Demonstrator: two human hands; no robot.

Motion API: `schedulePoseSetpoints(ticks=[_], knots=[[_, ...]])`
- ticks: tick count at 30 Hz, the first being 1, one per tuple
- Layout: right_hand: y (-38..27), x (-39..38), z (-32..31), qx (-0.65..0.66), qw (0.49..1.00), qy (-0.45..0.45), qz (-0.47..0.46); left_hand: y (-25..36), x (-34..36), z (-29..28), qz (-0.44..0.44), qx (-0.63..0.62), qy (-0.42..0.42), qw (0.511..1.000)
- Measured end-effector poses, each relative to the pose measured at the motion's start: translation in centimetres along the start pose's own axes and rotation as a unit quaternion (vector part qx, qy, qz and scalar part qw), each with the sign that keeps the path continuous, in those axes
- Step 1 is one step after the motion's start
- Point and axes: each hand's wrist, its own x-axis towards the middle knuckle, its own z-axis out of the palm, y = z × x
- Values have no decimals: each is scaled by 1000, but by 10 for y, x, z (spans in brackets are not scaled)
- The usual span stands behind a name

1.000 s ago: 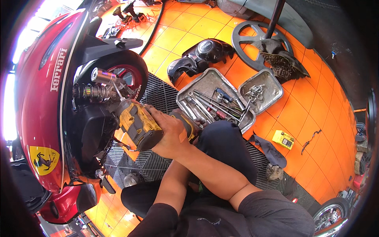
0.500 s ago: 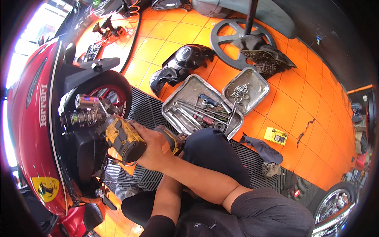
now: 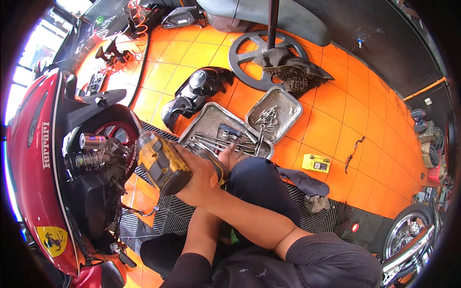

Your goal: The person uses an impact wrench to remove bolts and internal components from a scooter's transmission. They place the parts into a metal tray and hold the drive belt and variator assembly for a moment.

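My right hand [image 3: 199, 177] is wrapped round the handle of a yellow and black cordless impact driver [image 3: 163, 163]. The driver's nose points up and left, apart from the motorcycle's shock absorber [image 3: 91, 151]. Crossing beneath my right arm, my left arm leads to my left hand [image 3: 231, 156], partly hidden behind the driver's base and my knee. Its fingers look spread at the near edge of a metal tray [image 3: 211, 113]. Wrenches, a blue-handled tool [image 3: 231, 129] and other hand tools lie in that tray. Nothing shows in those fingers.
The red motorcycle [image 3: 33, 187] stands close on my left. A smaller tray [image 3: 290, 105] holds bolts. Beyond are a black fairing part [image 3: 185, 103] and a round stand base [image 3: 242, 60] with a dark cloth [image 3: 297, 74]. A yellow box [image 3: 316, 163] sits on the orange tiles, right.
The driver has drawn back from the shock absorber, toward the right. My left hand has come into view by the tool tray. The whole view has shifted a little.
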Motion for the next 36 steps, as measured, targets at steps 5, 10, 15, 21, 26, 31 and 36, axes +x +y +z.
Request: schedulePoseSetpoints(ticks=[5, 10, 15, 21, 26, 31, 36], knots=[[15, 6, 4, 43, 998, 1, 55, -6, -52, -108, 50, 68, 119, 989], [14, 1, 37, 113, 987, -33, 108, 19, -204, -129, 266, 20, 249, 931], [-14, -9, 68, 139, 986, -33, 82, 30, -307, -69, 330, 95, 283, 895], [-18, -16, 81, 170, 984, 23, 37, -5, -407, -49, 316, 261, 404, 818], [-28, -18, 84, 148, 988, 52, 10, -29, -475, -69, 363, 238, 422, 796], [-33, -35, 95, 112, 993, 2, 29, -26, -506, -87, 454, 264, 429, 734], [-31, -68, 136, 101, 989, -105, 11, 10, -513, -69, 545, 392, 531, 517]])
